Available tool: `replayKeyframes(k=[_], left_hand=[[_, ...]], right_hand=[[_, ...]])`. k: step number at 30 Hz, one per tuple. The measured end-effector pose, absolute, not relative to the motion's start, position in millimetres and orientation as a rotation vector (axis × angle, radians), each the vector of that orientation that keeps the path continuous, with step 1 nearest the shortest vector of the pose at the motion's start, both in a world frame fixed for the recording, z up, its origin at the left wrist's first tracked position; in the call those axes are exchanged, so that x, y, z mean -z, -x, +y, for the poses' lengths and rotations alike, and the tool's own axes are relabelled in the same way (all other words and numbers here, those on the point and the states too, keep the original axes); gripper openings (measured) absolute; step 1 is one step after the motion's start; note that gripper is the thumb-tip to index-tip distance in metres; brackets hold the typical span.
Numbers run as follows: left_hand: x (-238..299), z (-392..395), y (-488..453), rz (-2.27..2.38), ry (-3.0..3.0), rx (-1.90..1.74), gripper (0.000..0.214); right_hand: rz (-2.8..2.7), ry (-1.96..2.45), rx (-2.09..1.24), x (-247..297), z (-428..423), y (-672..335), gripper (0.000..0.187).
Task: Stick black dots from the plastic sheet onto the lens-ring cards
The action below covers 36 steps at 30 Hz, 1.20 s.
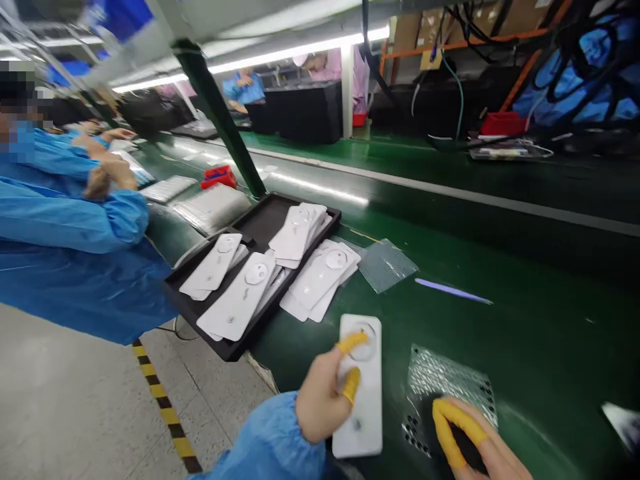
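A long white plastic panel (369, 407) with a round recess near its far end lies on the green table. My left hand (325, 400), in a blue sleeve, rests over its left side. Yellow covers wrap its thumb and index finger, which are apart; the index fingertip is at the round recess. To the right, my right hand (480, 440) is pinched, its yellow-covered thumb and index fingertips together. Anything between those tips is too small to make out. Beneath and beyond that hand lies a clear sheet (445, 373) carrying small black dots.
A black tray (250, 347) with stacked white panels (240, 293) stands at left, more panels (323, 280) beside it. A clear plastic piece (387, 265) and purple stick (453, 291) lie farther off. A green post (220, 120) rises behind. A co-worker in blue (75, 227) is at left.
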<state>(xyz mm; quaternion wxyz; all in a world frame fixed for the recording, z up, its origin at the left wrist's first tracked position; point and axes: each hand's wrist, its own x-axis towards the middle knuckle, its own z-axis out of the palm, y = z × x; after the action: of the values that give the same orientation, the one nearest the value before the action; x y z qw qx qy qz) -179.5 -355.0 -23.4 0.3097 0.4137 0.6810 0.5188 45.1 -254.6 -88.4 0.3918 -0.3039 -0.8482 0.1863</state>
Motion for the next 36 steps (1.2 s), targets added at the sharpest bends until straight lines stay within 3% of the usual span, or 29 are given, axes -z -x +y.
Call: replayKeyframes(k=[3,5,11,18,32,36], left_hand=[[11,-358,176,1.605,-0.834,-1.538,0.079],[6,-356,165,1.455,-0.699,-1.535,0.086],[0,-355,139,1.349,-0.761,-1.399,0.043],[3,-360,136,1.489,-0.944,-1.444,0.041],[2,-357,139,1.812,-1.392,-1.34,0.009],[1,-358,140,1.781,-1.375,-1.325,0.013]], right_hand=[[-2.144,0.715,-0.462,51,-264,-35,0.034],[-2.089,0.715,-0.415,30,-270,-23,0.039],[-2.228,0.662,-0.372,5,-285,-6,0.035],[-2.369,0.642,-0.209,2,-290,-11,0.029],[-2.411,0.634,-0.314,6,-292,-11,0.034],[-2.442,0.665,-0.324,8,-293,-12,0.035]])
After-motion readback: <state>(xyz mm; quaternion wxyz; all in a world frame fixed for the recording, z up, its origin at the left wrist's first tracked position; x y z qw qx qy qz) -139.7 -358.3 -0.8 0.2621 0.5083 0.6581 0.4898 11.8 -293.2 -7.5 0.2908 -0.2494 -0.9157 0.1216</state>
